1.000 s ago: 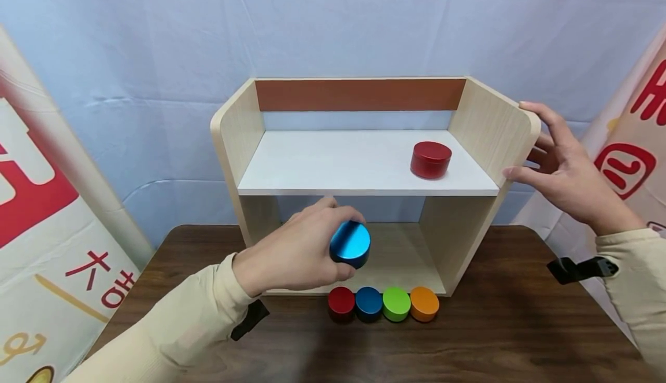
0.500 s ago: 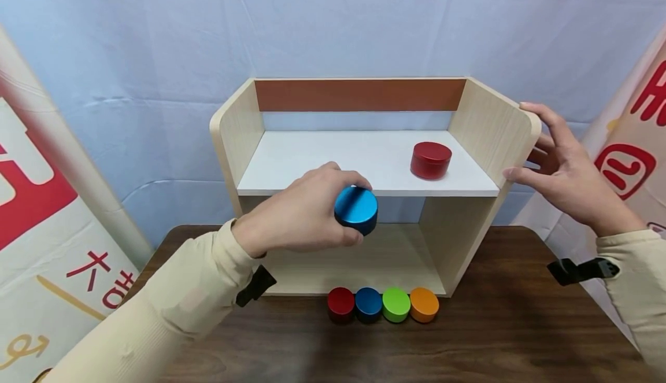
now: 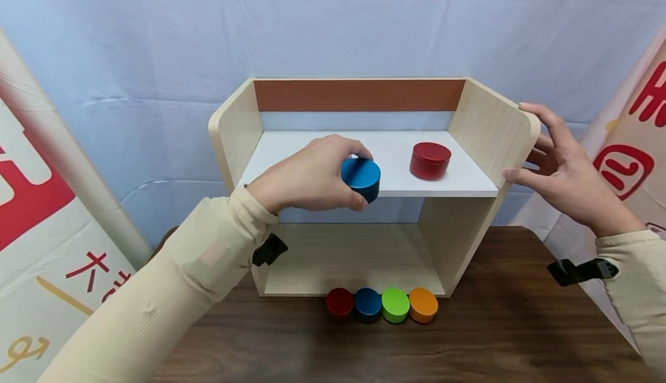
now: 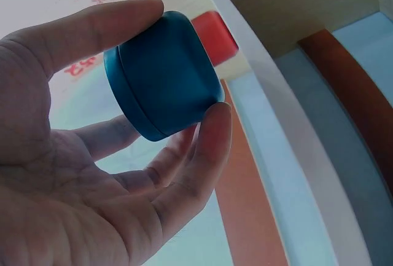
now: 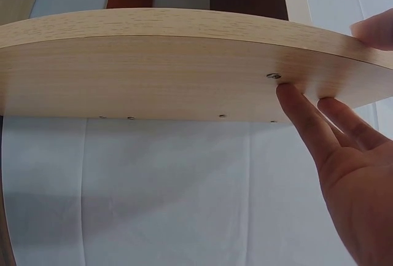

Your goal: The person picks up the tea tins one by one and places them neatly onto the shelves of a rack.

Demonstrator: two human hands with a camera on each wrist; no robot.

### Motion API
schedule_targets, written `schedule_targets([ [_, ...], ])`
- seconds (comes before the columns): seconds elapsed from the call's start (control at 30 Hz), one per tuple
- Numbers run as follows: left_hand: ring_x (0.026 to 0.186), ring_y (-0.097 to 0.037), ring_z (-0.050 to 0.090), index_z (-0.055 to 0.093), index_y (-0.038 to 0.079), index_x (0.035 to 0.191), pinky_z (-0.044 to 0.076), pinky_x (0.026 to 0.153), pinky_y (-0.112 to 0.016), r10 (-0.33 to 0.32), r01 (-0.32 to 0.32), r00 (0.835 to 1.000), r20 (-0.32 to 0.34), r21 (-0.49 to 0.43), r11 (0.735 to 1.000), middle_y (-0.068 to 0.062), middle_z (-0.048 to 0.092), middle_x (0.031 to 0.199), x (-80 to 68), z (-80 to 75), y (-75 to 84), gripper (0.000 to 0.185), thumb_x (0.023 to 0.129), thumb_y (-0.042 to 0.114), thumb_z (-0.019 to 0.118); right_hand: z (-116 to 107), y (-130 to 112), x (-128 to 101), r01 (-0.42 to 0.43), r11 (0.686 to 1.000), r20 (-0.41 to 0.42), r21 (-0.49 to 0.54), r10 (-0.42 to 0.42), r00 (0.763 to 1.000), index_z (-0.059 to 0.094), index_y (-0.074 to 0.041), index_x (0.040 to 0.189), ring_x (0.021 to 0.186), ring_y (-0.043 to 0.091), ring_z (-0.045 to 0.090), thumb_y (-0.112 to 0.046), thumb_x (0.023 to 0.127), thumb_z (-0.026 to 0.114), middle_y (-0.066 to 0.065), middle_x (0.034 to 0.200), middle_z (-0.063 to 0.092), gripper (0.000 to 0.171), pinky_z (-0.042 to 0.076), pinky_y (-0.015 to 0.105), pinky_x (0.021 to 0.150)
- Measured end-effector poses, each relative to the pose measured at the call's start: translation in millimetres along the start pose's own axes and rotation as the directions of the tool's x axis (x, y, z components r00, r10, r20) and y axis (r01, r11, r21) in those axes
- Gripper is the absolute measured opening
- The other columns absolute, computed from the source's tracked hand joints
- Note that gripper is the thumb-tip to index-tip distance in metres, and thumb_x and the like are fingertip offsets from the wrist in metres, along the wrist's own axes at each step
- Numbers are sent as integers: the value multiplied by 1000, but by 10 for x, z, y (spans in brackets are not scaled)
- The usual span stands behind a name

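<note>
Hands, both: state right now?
Left hand: grips the blue tin at the shelf's front edge.
Right hand: open, straight fingers against the shelf unit's side panel.

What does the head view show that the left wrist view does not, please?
Only the head view shows the four small tins on the table and the right hand against the shelf's side panel. Only the left wrist view shows the fingertips pinching. Both show the left hand holding the blue tin, and the red tin.
</note>
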State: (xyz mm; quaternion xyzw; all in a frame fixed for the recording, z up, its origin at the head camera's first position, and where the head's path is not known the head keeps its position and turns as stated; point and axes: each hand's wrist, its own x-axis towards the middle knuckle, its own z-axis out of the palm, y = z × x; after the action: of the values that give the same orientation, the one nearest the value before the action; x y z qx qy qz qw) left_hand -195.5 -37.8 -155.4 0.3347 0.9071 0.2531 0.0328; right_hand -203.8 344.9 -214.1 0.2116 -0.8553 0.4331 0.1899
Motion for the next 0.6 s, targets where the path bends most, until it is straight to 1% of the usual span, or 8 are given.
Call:
schedule_targets([
  [0.2, 110, -27, 56, 57, 4, 138, 56, 87, -35, -16, 16, 1000, 4, -29, 999, -11, 56, 132, 136, -58, 1, 60, 85, 19, 80, 3, 2, -2, 2, 1000, 0, -7, -2, 1000, 21, -31, 161, 108, 12, 57, 22, 84, 65, 4, 133, 46, 104, 54, 16, 74],
  [0.4, 112, -27, 55, 56, 4, 138, 55, 88, -35, -62, 63, 998, 16, -63, 996, -10, 55, 133, 266, -91, -32, 61, 84, 19, 80, 2, 7, -6, 11, 999, 12, 52, -12, 1000, 22, -29, 161, 108, 12, 57, 24, 84, 64, 5, 133, 46, 103, 54, 16, 74],
  [0.6, 111, -26, 56, 55, 4, 139, 54, 87, -33, -115, 116, 993, 16, -98, 988, -9, 55, 133, 377, -107, -71, 62, 84, 18, 81, 3, -8, -5, 3, 1000, 5, -7, -3, 1000, 20, -31, 161, 108, 10, 57, 22, 84, 66, 4, 134, 46, 104, 54, 15, 75],
])
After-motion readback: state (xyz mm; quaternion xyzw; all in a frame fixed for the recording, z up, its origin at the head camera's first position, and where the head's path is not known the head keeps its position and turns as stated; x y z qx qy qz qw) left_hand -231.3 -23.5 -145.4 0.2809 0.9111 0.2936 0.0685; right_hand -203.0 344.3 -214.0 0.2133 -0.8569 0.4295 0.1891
